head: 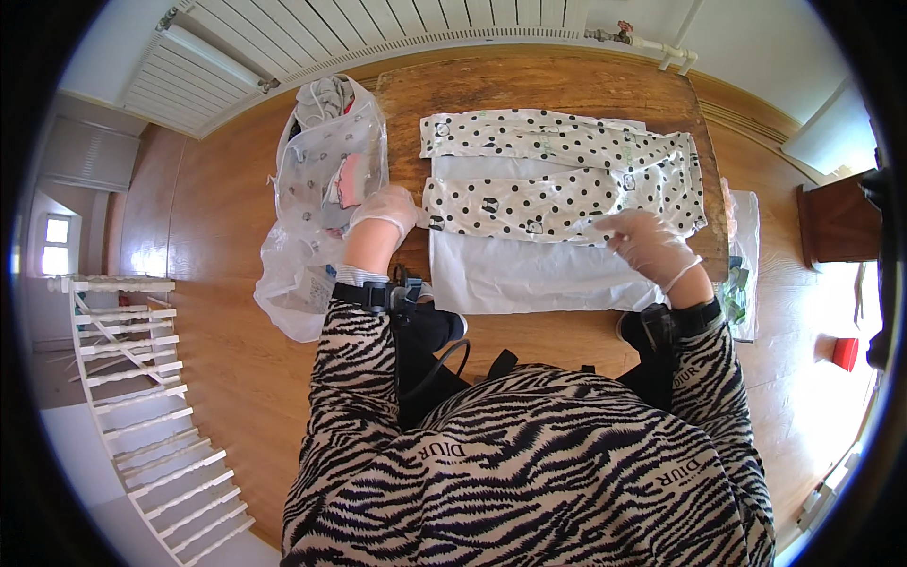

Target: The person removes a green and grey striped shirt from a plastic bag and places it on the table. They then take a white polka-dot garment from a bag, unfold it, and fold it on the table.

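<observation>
White trousers with black dots and small animal faces (581, 209) lie flat on a white sheet (524, 276), the two legs pointing left and the waist at the right. My left hand (391, 211), in a clear glove, is at the lower leg's end; whether its fingers pinch the cloth is hidden. My right hand (648, 244), also gloved, rests over the lower edge near the waist, fingers pointing left and apart. Left of the trousers, a clear plastic bag (297, 212) holds a grey garment (322, 99) and a pink and white cloth (347, 181).
The sheet lies on a worn wooden table (496, 78). Past its right edge is another clear bag (744, 212) with green items inside. A white radiator (397, 18) runs along the wall behind. White railings (134, 397) stand at the left, and a red object (844, 353) at the right.
</observation>
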The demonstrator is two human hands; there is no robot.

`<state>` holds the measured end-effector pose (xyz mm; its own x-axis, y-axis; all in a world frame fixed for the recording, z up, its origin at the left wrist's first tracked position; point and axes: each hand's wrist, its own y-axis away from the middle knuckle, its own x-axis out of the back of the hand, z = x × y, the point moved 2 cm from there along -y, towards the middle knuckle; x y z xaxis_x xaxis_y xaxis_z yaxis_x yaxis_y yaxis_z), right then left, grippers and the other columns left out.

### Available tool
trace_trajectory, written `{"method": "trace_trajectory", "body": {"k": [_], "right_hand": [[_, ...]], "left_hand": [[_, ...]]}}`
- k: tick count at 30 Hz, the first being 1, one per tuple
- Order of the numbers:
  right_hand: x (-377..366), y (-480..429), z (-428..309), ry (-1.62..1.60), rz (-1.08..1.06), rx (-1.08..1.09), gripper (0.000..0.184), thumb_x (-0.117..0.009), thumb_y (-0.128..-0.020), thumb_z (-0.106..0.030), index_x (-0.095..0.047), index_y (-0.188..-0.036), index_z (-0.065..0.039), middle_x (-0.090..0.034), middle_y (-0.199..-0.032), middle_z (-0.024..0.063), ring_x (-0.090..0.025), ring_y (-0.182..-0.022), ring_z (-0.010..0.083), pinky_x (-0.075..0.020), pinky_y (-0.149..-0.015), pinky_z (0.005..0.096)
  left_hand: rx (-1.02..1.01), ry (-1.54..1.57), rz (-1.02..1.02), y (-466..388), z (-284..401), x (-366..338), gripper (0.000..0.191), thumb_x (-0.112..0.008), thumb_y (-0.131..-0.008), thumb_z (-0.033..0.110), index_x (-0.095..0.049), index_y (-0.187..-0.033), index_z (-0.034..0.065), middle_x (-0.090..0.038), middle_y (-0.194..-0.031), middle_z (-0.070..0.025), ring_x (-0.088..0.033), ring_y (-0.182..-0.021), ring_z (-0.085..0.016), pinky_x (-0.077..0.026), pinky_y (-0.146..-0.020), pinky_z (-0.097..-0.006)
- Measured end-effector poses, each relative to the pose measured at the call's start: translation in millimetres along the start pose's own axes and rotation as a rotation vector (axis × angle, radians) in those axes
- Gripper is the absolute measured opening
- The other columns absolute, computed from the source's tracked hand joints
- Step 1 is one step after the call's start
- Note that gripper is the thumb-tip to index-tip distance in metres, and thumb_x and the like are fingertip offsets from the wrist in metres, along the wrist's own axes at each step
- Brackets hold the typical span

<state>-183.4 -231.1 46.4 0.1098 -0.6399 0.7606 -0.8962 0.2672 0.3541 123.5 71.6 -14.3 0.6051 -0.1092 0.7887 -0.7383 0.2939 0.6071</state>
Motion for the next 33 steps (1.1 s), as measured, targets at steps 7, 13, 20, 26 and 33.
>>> {"method": "trace_trajectory", "body": {"k": [7,13,20,26,33], "right_hand": [[-29.2,1.2,-26.4,0.136,-0.123,0.178,0.058,-0.067,-0.096,-0.008,-0.058,-0.152,-0.020,-0.073,-0.113,0.0212,-0.070,-0.105,0.0384,-0.0543,-0.093,0.0453],[-35.2,-2.8,-36.8,0.200,-0.306,0.102,0.058,-0.065,-0.099,-0.015,-0.054,-0.156,-0.020,-0.071,-0.125,0.0207,-0.066,-0.119,0.0400,-0.0512,-0.102,0.0469],[-30.3,-0.6,-38.3,0.207,-0.360,0.092,0.049,-0.062,-0.099,-0.018,-0.061,-0.148,-0.019,-0.073,-0.123,0.0207,-0.066,-0.119,0.0399,-0.0518,-0.103,0.0472],[-29.9,-2.5,-36.3,0.174,-0.372,0.115,0.048,-0.062,-0.099,-0.020,-0.063,-0.147,-0.019,-0.073,-0.121,0.0219,-0.067,-0.116,0.0413,-0.0526,-0.102,0.0480],[-26.7,-2.1,-33.5,0.113,-0.278,0.056,0.049,-0.064,-0.099,-0.022,-0.062,-0.148,-0.019,-0.073,-0.122,0.0230,-0.067,-0.116,0.0420,-0.0523,-0.102,0.0493]], "left_hand": [[-0.078,-0.322,-0.148,12.4,20.5,-4.0,0.051,-0.078,-0.088,0.032,-0.073,-0.132,0.0067,-0.066,-0.143,-0.0189,-0.065,-0.132,-0.035,-0.053,-0.108,-0.0459],[-0.091,-0.303,-0.063,23.9,33.7,1.5,0.043,-0.071,-0.091,0.028,-0.075,-0.128,0.0067,-0.069,-0.139,-0.0193,-0.068,-0.127,-0.035,-0.055,-0.106,-0.0449],[-0.199,-0.493,-0.273,68.6,26.7,26.5,0.042,-0.073,-0.090,0.032,-0.078,-0.122,0.0052,-0.074,-0.129,-0.0189,-0.071,-0.120,-0.036,-0.057,-0.101,-0.0460],[-0.121,-0.405,-0.008,52.9,22.0,17.8,0.032,-0.080,-0.083,0.034,-0.082,-0.107,0.0130,-0.078,-0.104,-0.0135,-0.074,-0.100,-0.031,-0.056,-0.092,-0.0406],[-0.238,-0.035,0.262,34.4,35.2,6.9,0.024,-0.079,-0.082,0.028,-0.079,-0.099,0.0114,-0.073,-0.118,-0.0161,-0.071,-0.105,-0.034,-0.055,-0.096,-0.0436]]}}
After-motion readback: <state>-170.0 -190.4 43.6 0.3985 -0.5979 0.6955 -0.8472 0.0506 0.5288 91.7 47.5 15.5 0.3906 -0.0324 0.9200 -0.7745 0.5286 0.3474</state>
